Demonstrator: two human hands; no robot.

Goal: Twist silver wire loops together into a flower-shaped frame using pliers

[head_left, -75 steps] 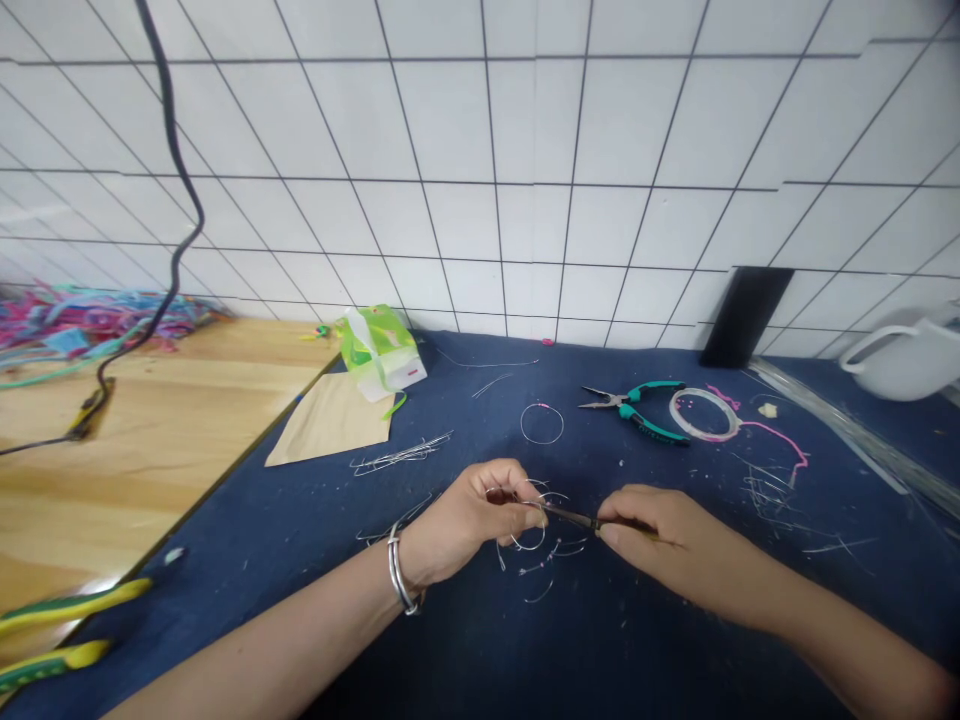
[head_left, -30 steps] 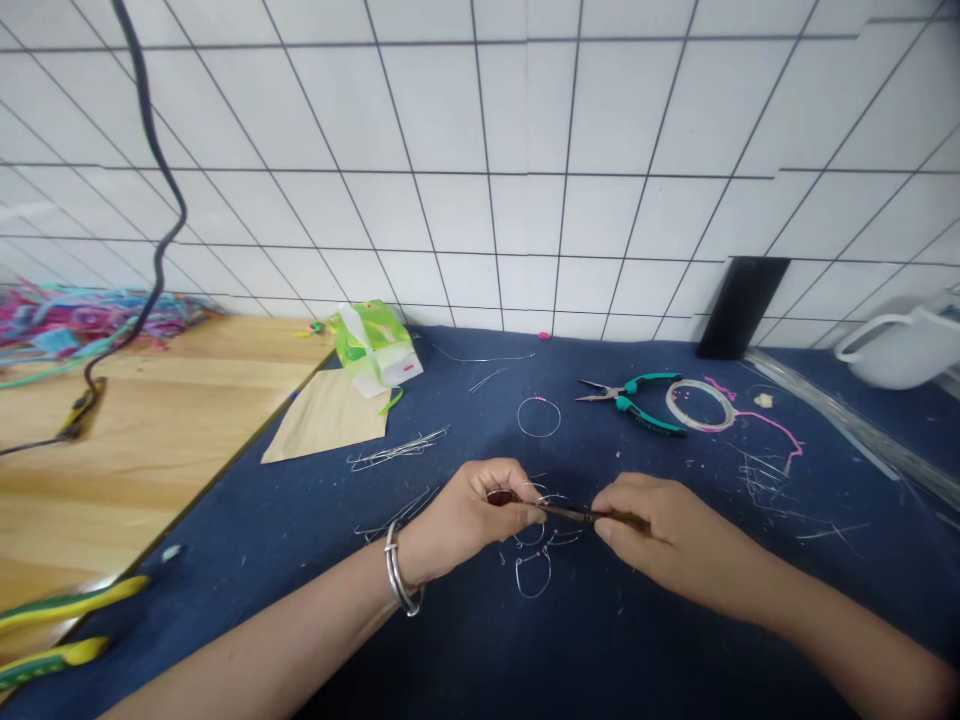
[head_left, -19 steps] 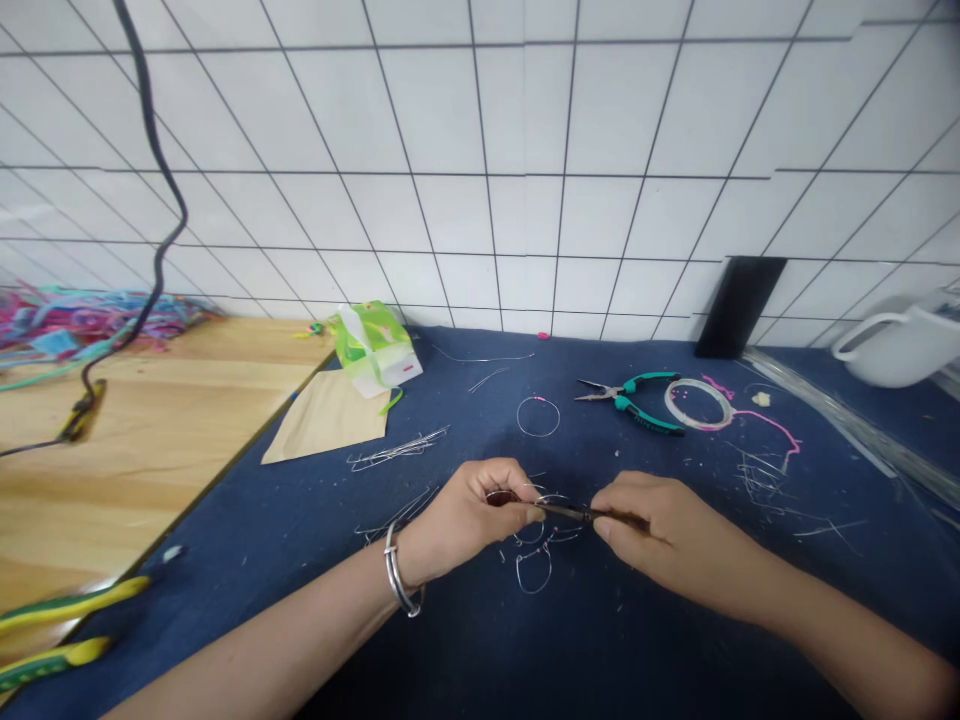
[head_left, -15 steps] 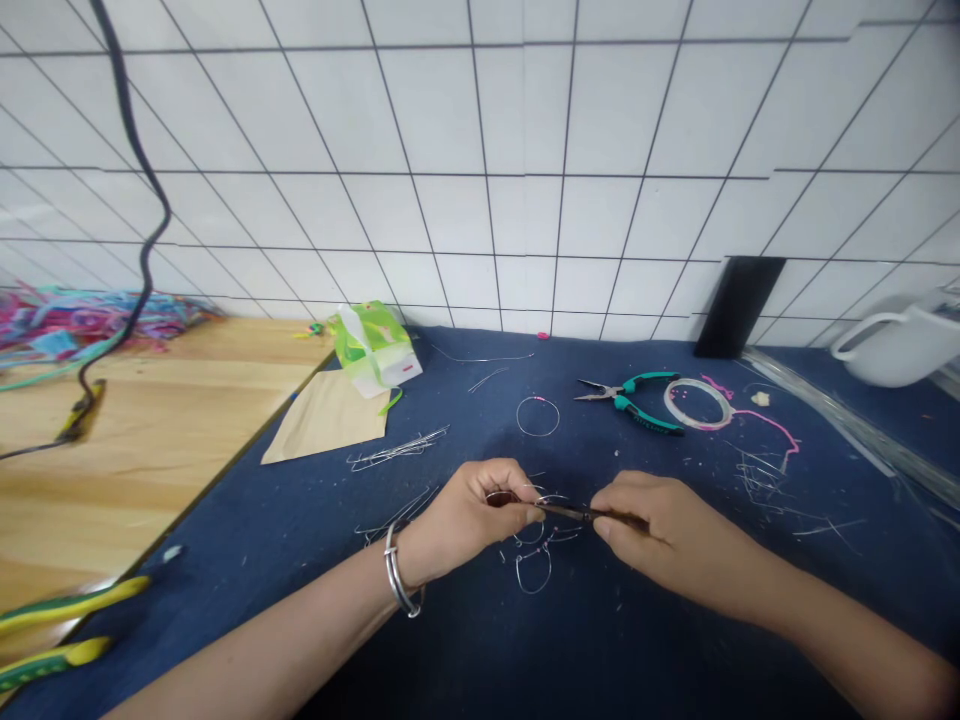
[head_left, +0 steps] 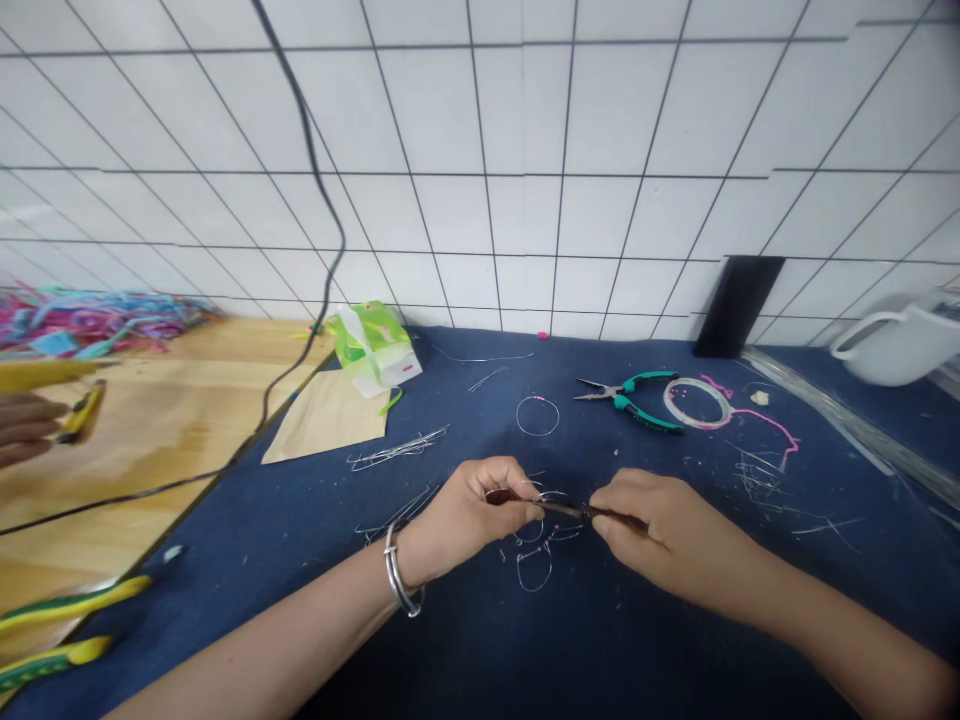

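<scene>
My left hand (head_left: 476, 510), with silver bangles at its wrist, pinches thin silver wire (head_left: 553, 493) between thumb and forefinger. My right hand (head_left: 649, 515) is closed around a slim dark tool (head_left: 562, 508); its kind is hard to make out. The tool's far end meets my left fingertips, which partly hide it. Under and just in front of the hands lie wire loops (head_left: 534, 570) with small pink beads. A round wire ring (head_left: 538, 416) with pink beads rests farther back on the dark blue mat (head_left: 480, 640).
Teal-handled long-nose pliers (head_left: 630, 400) lie beside a clear ring-shaped dish (head_left: 697, 403). Cut wires (head_left: 397, 448) are at left, near a tan sheet (head_left: 330, 415). Yellow-green handles (head_left: 67, 630) are lower left. Another person's hand (head_left: 26, 430) is at the left edge. A white mug (head_left: 892, 345) stands right.
My hands hold nearly the same pose. The black cable at left has swung right and now trails across the wooden surface. Another person's hand with something yellow has come in at the left edge.
</scene>
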